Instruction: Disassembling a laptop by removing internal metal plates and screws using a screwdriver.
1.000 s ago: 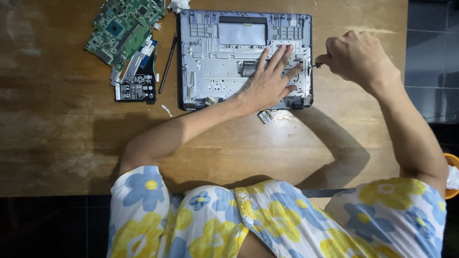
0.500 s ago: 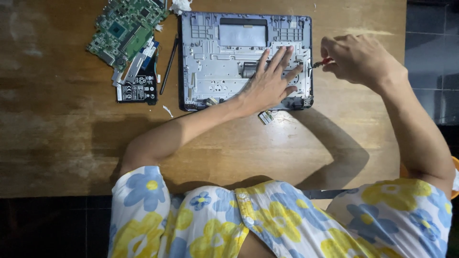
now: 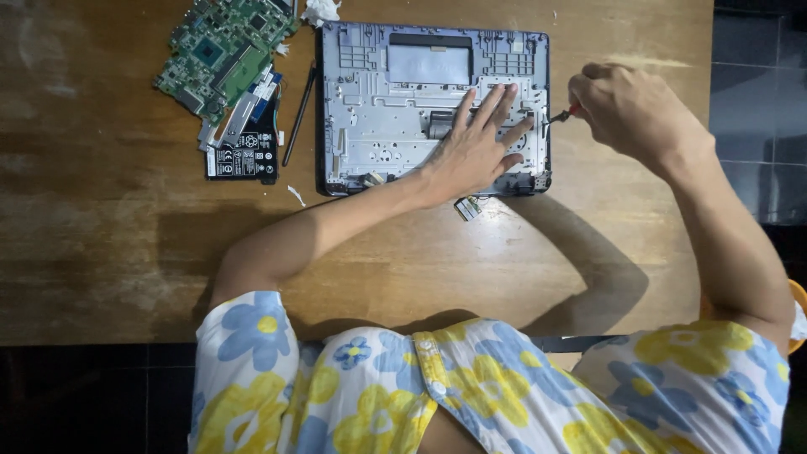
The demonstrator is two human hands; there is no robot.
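An opened laptop base [image 3: 395,109], grey metal inside with a dark rim, lies on the wooden table [image 3: 126,244]. My left hand [image 3: 475,147] presses flat on its right part, fingers spread. My right hand [image 3: 630,109] is closed around a small screwdriver [image 3: 561,114] with a red handle; its tip meets the laptop's right edge, just beyond my left fingertips.
A green circuit board [image 3: 223,50] lies at the top left, overlapping a black battery pack [image 3: 245,151]. A thin dark stick [image 3: 298,113] rests beside the laptop's left edge. A small loose part [image 3: 468,206] sits below the laptop. White scraps lie nearby.
My right hand has shifted slightly, turning the screwdriver at the laptop's right edge. My left hand stays pressed on the base.
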